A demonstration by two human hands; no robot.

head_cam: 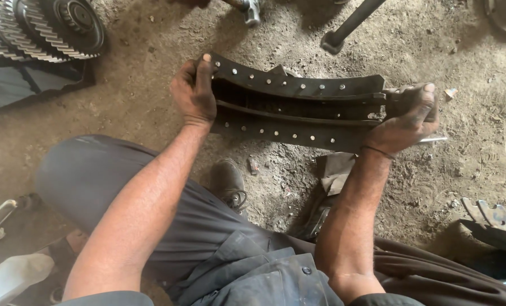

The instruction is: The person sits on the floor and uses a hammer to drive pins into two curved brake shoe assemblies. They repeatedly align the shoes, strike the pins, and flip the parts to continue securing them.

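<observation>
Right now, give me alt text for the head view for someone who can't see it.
Two bare hands, left hand and right hand, grip opposite ends of a curved, riveted brake shoe above a dusty concrete floor. Toothed gears lie at upper left.

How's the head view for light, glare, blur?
Head view: soft even daylight, faint shadows under the curved metal part; no glare; left hand and right hand sharp; gears at the corner slightly stretched by the wide lens.
</observation>
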